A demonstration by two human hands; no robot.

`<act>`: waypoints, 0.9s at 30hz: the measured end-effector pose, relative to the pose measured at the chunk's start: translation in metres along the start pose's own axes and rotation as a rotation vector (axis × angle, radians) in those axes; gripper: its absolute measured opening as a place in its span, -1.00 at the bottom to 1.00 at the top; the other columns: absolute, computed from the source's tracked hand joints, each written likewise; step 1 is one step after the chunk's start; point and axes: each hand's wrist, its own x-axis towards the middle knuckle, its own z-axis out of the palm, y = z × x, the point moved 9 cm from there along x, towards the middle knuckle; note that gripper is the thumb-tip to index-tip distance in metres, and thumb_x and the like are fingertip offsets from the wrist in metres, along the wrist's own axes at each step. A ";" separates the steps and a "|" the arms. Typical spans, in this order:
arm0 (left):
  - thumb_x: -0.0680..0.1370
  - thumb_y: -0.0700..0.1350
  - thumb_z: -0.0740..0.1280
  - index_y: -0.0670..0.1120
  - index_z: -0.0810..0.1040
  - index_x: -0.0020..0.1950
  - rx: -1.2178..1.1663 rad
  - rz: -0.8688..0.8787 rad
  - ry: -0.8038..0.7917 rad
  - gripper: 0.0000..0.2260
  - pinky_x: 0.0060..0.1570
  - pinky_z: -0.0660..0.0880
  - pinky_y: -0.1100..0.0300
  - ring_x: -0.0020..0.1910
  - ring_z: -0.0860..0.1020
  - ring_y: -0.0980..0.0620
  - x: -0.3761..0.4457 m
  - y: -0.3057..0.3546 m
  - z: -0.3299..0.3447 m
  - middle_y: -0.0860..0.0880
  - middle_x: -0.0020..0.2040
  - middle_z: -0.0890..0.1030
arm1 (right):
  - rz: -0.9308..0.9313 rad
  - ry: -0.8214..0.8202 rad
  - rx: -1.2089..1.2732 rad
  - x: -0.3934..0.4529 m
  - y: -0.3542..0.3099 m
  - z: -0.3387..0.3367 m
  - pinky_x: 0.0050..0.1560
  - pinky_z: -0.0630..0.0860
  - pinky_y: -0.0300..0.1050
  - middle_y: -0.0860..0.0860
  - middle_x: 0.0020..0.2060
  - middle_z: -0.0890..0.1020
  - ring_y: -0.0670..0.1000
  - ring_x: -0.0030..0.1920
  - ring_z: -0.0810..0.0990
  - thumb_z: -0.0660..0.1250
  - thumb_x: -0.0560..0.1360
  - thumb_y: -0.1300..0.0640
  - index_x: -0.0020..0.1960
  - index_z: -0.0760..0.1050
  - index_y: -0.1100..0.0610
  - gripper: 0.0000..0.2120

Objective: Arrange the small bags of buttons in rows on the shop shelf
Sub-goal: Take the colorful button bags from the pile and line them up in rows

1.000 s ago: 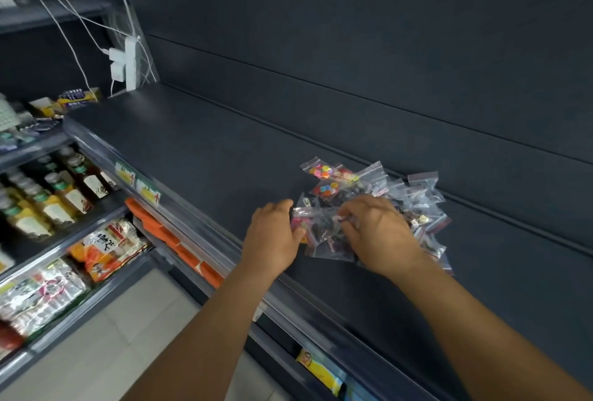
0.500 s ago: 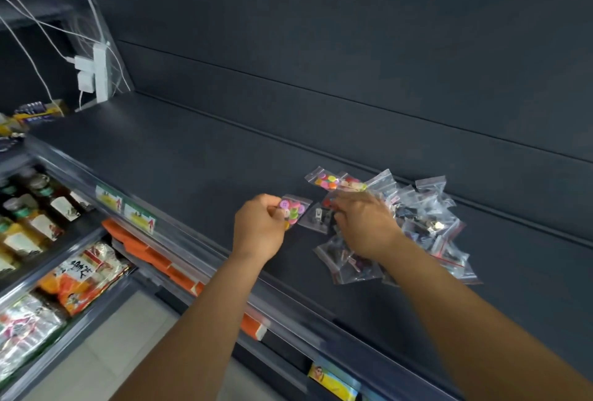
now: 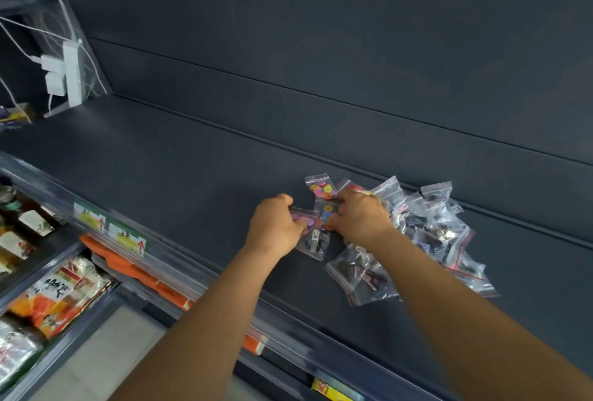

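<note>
A heap of small clear zip bags of buttons [image 3: 430, 224] lies on the dark shop shelf [image 3: 179, 163], right of centre. My left hand [image 3: 276, 224] pinches a bag of pink and purple buttons [image 3: 303, 219] at the heap's left edge. My right hand [image 3: 359, 217] rests on the heap with curled fingers gripping a bag of coloured buttons [image 3: 327, 211]. Another colourful bag [image 3: 321, 187] lies just behind the hands. A bag with dark buttons [image 3: 316, 242] lies below them, and one more [image 3: 359, 272] nearer the shelf's front.
The shelf's front rail [image 3: 167, 259] carries price labels [image 3: 126, 235]. Lower shelves at the left hold snack packets [image 3: 61, 294] and bottles [image 3: 29, 234]. A white power strip with cables [image 3: 69, 73] hangs at the shelf's far left end. The dark back panel [image 3: 321, 63] rises behind.
My left hand, holding the pink-button bag, has come back toward the heap and now meets the right hand. The right hand stays on the colourful bags. The camera view shifted slightly.
</note>
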 end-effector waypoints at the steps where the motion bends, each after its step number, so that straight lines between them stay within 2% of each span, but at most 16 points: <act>1: 0.46 -0.07 0.43 -0.14 0.41 0.35 0.012 -0.006 -0.020 -0.51 0.10 0.52 0.09 0.09 0.58 -0.05 0.003 0.000 0.002 -0.08 0.16 0.60 | 0.031 -0.043 0.024 0.002 -0.001 0.002 0.08 0.53 -0.02 0.08 -0.05 0.61 0.11 0.06 0.54 0.41 0.39 0.03 0.07 0.50 0.12 -0.70; 3: 0.45 -0.10 0.44 -0.15 0.44 0.29 0.014 -0.033 -0.049 -0.56 0.00 0.56 0.07 0.01 0.60 -0.05 0.005 -0.001 0.005 -0.08 0.08 0.62 | 0.045 -0.121 0.030 0.004 -0.005 0.006 0.02 0.58 -0.04 0.09 -0.10 0.62 0.08 -0.03 0.60 0.42 0.38 0.09 -0.03 0.54 0.16 -0.78; 6: 0.42 -0.16 0.43 -0.12 0.60 -0.01 -0.052 -0.030 -0.063 -0.83 -0.15 0.60 0.07 -0.17 0.64 0.01 0.004 0.000 0.004 -0.03 -0.14 0.67 | 0.022 -0.125 0.033 0.002 -0.010 0.006 0.06 0.57 0.00 0.11 -0.06 0.62 0.10 0.01 0.59 0.41 0.41 0.11 -0.04 0.53 0.15 -0.83; 7: 0.42 -0.18 0.43 -0.06 0.62 -0.13 -0.116 -0.025 -0.065 -0.93 -0.17 0.61 0.08 -0.23 0.65 0.04 0.004 0.000 0.003 0.00 -0.22 0.67 | 0.021 -0.094 0.088 0.001 -0.009 0.004 0.01 0.58 -0.04 0.11 -0.08 0.62 0.08 -0.03 0.60 0.40 0.42 0.11 -0.09 0.51 0.11 -0.88; 9: 0.43 -0.17 0.43 0.02 0.59 -0.25 -0.246 -0.004 -0.060 -0.89 -0.19 0.62 0.09 -0.28 0.65 0.06 0.002 0.002 0.001 0.04 -0.29 0.66 | 0.019 0.011 0.240 -0.005 -0.006 -0.006 -0.32 0.52 -0.28 0.04 -0.22 0.62 -0.04 -0.26 0.58 0.37 0.43 0.14 -0.20 0.46 0.03 -0.90; 10: 0.44 -0.16 0.42 0.02 0.58 -0.22 -0.303 0.003 -0.059 -0.91 -0.19 0.61 0.11 -0.29 0.65 0.07 0.002 0.004 0.000 0.03 -0.28 0.66 | 0.009 0.075 0.296 -0.008 -0.004 -0.013 -0.45 0.42 -0.34 0.00 -0.29 0.60 -0.10 -0.36 0.53 0.36 0.43 0.16 -0.20 0.46 0.03 -0.90; 11: 0.44 -0.16 0.42 -0.01 0.58 -0.17 -0.360 0.014 -0.060 -0.94 -0.20 0.60 0.13 -0.29 0.64 0.07 0.002 0.007 -0.001 0.02 -0.25 0.67 | -0.003 0.137 0.339 -0.011 -0.001 -0.020 -0.50 0.36 -0.34 -0.04 -0.33 0.57 -0.14 -0.40 0.49 0.36 0.42 0.17 -0.17 0.47 0.04 -0.93; 13: 0.45 -0.16 0.41 -0.06 0.58 -0.11 -0.457 0.032 -0.075 -0.95 -0.21 0.58 0.17 -0.30 0.64 0.10 0.000 0.017 0.000 0.00 -0.22 0.68 | 0.001 0.227 0.466 -0.021 0.008 -0.033 -0.47 0.32 -0.32 -0.11 -0.37 0.52 -0.16 -0.41 0.45 0.38 0.38 0.17 -0.12 0.51 0.07 -0.91; 15: 0.46 -0.18 0.39 -0.09 0.57 -0.09 -0.558 0.046 -0.096 -0.94 -0.19 0.57 0.17 -0.29 0.65 0.11 -0.004 0.032 0.005 0.00 -0.22 0.69 | 0.038 0.272 0.657 -0.034 0.021 -0.042 -0.41 0.41 -0.26 -0.12 -0.38 0.54 -0.13 -0.42 0.48 0.40 0.38 0.16 -0.12 0.57 0.05 -0.91; 17: 0.47 -0.20 0.39 -0.12 0.55 -0.05 -0.632 0.071 -0.117 -0.92 -0.28 0.55 0.26 -0.31 0.64 0.14 -0.012 0.051 0.012 -0.04 -0.17 0.68 | 0.081 0.307 0.842 -0.050 0.036 -0.050 -0.25 0.56 0.00 -0.06 -0.39 0.58 0.00 -0.35 0.57 0.38 0.40 0.18 -0.19 0.59 0.03 -0.94; 19: 0.47 -0.21 0.40 -0.16 0.54 -0.03 -0.685 0.085 -0.161 -0.88 -0.26 0.57 0.23 -0.27 0.65 0.09 -0.023 0.070 0.023 -0.10 -0.12 0.67 | 0.133 0.333 0.910 -0.066 0.053 -0.058 -0.12 0.59 0.13 0.04 -0.37 0.64 0.10 -0.30 0.62 0.34 0.43 0.22 -0.23 0.58 0.03 -0.87; 21: 0.44 -0.21 0.43 -0.18 0.53 -0.01 -0.689 0.102 -0.213 -0.83 -0.13 0.58 0.06 -0.17 0.66 -0.01 -0.036 0.092 0.037 -0.10 -0.11 0.68 | 0.165 0.344 0.896 -0.082 0.069 -0.066 -0.18 0.58 0.08 0.08 -0.38 0.65 0.02 -0.37 0.59 0.30 0.43 0.25 -0.26 0.58 0.04 -0.83; 22: 0.43 -0.22 0.44 -0.17 0.53 -0.01 -0.701 0.115 -0.237 -0.81 -0.12 0.57 0.04 -0.16 0.66 -0.02 -0.043 0.104 0.045 -0.08 -0.13 0.68 | 0.170 0.344 0.903 -0.091 0.077 -0.069 -0.22 0.55 0.05 0.09 -0.40 0.64 0.00 -0.40 0.55 0.28 0.43 0.25 -0.27 0.58 0.06 -0.82; 25: 0.40 -0.26 0.45 -0.11 0.56 -0.03 -0.717 0.167 -0.294 -0.81 -0.12 0.59 0.11 -0.15 0.66 0.00 -0.069 0.139 0.066 -0.02 -0.16 0.69 | 0.193 0.331 0.945 -0.121 0.106 -0.075 -0.16 0.57 0.11 0.22 -0.29 0.65 0.04 -0.35 0.53 0.29 0.43 0.22 -0.21 0.58 0.20 -0.89; 27: 0.40 -0.26 0.46 -0.09 0.60 -0.03 -0.723 0.195 -0.345 -0.81 -0.13 0.62 0.12 -0.15 0.67 0.01 -0.090 0.161 0.083 -0.02 -0.16 0.70 | 0.211 0.353 0.984 -0.143 0.132 -0.082 -0.16 0.57 0.03 0.25 -0.28 0.64 0.02 -0.34 0.53 0.35 0.43 0.23 -0.14 0.56 0.31 -0.87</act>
